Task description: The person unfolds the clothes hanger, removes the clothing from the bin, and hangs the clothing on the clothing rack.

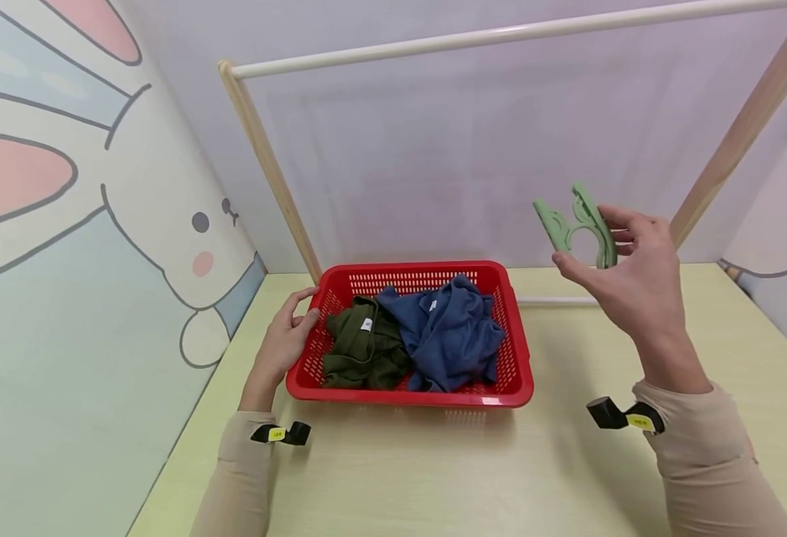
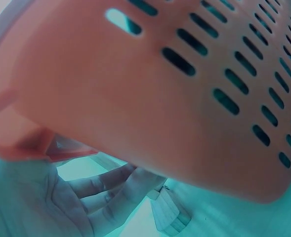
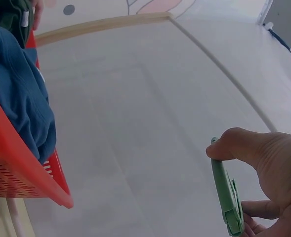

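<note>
My right hand [image 1: 641,276] holds a pale green folding hanger [image 1: 594,224] up in the air, right of the basket. The hanger's two arms are folded upward in a V above a round opening. In the right wrist view the hanger [image 3: 227,197] shows edge-on, between thumb and fingers. My left hand [image 1: 284,339] grips the left rim of a red plastic basket [image 1: 420,397]. The left wrist view shows its fingers [image 2: 118,197] against the basket's outer wall [image 2: 135,108]. A dark green garment [image 1: 359,350] and a blue garment [image 1: 450,335] lie crumpled inside the basket.
A rack with a white bar [image 1: 433,46] and wooden posts [image 1: 272,164] spans behind the basket. The basket stands on a pale wooden tabletop [image 1: 393,477]. A wall with a cartoon rabbit [image 1: 165,216] rises along the left side.
</note>
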A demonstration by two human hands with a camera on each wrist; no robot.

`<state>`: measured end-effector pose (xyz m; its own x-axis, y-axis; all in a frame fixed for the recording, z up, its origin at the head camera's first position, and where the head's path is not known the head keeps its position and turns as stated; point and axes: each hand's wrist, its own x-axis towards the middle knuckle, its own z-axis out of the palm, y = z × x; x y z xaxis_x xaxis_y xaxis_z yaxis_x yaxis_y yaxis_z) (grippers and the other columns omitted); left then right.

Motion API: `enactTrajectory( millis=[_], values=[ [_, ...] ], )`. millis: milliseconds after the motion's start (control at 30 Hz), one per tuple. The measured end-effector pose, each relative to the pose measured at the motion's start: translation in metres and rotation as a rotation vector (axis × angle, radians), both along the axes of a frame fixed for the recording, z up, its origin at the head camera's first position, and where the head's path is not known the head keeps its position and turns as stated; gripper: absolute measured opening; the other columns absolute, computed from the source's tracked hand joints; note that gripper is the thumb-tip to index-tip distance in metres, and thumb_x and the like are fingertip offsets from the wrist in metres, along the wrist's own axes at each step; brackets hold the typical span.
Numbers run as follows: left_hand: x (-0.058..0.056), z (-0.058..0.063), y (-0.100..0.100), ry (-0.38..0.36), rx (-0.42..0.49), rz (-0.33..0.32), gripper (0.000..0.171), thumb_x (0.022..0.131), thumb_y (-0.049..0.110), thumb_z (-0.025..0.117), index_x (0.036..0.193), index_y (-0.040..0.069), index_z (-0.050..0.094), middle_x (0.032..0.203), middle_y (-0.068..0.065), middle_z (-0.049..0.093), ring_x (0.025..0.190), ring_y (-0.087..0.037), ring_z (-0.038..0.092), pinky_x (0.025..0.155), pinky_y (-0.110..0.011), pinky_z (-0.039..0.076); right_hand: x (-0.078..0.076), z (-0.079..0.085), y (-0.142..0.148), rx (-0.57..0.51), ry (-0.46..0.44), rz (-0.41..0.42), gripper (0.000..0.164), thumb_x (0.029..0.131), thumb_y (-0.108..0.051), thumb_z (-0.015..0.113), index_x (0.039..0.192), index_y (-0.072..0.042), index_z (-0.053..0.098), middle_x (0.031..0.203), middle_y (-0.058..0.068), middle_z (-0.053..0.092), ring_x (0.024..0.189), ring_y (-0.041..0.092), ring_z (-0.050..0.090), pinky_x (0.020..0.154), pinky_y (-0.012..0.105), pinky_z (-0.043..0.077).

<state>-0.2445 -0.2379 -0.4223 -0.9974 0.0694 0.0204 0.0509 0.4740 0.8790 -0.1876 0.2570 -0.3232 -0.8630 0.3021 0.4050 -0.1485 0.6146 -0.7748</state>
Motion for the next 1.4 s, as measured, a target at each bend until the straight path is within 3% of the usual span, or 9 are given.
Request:
enactTrajectory(
  millis=[400,500,633,767,900,1133,1400],
  values=[
    [0.000,0.002,-0.001,0.026,-0.104,0.016,0.053,0.118,0.035,0.056,0.169,0.029,0.045,0.129,-0.025,0.076,0.109,-0.037,0.079,0.086,-0.047,0.069,0.002,0.001,0.000,-0.006,0.014,-0.009,0.088,0.089,-0.033,0.095,0.165,-0.015,0.055,0.151,0.011,0.050,0.114,0.012,0.045,0.088,0.024,0.040],
    [0.000,0.004,-0.001,0.051,-0.140,0.011,0.055,0.117,0.034,0.059,0.170,0.026,0.046,0.142,-0.026,0.069,0.121,-0.042,0.073,0.091,-0.052,0.068,0.002,0.000,0.000,-0.012,0.012,-0.008,0.088,0.089,-0.032,0.095,0.165,-0.015,0.055,0.151,0.011,0.049,0.114,0.012,0.045,0.088,0.024,0.041],
    [0.002,0.009,-0.001,0.078,-0.169,-0.004,0.062,0.116,0.038,0.060,0.173,0.023,0.042,0.168,-0.024,0.049,0.146,-0.048,0.056,0.106,-0.063,0.059,0.003,-0.002,-0.001,-0.020,0.006,-0.003,0.088,0.089,-0.032,0.095,0.165,-0.015,0.054,0.152,0.011,0.049,0.116,0.013,0.046,0.089,0.023,0.041],
    [0.006,0.022,0.002,0.126,-0.166,0.021,0.065,0.115,0.040,0.061,0.173,0.021,0.040,0.176,-0.020,0.039,0.157,-0.048,0.043,0.120,-0.066,0.047,0.003,-0.001,-0.005,-0.017,0.014,0.007,0.087,0.089,-0.031,0.095,0.165,-0.014,0.055,0.152,0.012,0.050,0.118,0.016,0.046,0.089,0.024,0.041],
    [0.010,0.043,0.015,0.218,-0.120,0.026,0.064,0.113,0.038,0.065,0.170,0.017,0.045,0.173,-0.016,0.044,0.158,-0.045,0.043,0.126,-0.064,0.042,0.002,0.000,-0.008,-0.020,0.034,0.023,0.087,0.088,-0.030,0.096,0.164,-0.013,0.056,0.151,0.014,0.050,0.120,0.019,0.046,0.089,0.024,0.041],
    [0.013,0.075,0.056,0.358,-0.003,-0.095,0.057,0.111,0.033,0.069,0.163,0.016,0.055,0.164,-0.011,0.056,0.150,-0.040,0.055,0.122,-0.063,0.047,0.003,0.001,-0.014,-0.023,0.072,0.045,0.087,0.087,-0.027,0.097,0.162,-0.011,0.057,0.149,0.016,0.049,0.121,0.021,0.046,0.092,0.025,0.041],
    [0.007,0.096,0.108,0.450,0.093,-0.222,0.050,0.111,0.024,0.070,0.159,0.014,0.060,0.157,-0.010,0.061,0.141,-0.030,0.062,0.117,-0.055,0.053,0.009,0.002,-0.023,-0.026,0.110,0.066,0.085,0.086,-0.026,0.097,0.160,-0.010,0.059,0.146,0.016,0.051,0.123,0.023,0.048,0.095,0.027,0.041]
  ],
)
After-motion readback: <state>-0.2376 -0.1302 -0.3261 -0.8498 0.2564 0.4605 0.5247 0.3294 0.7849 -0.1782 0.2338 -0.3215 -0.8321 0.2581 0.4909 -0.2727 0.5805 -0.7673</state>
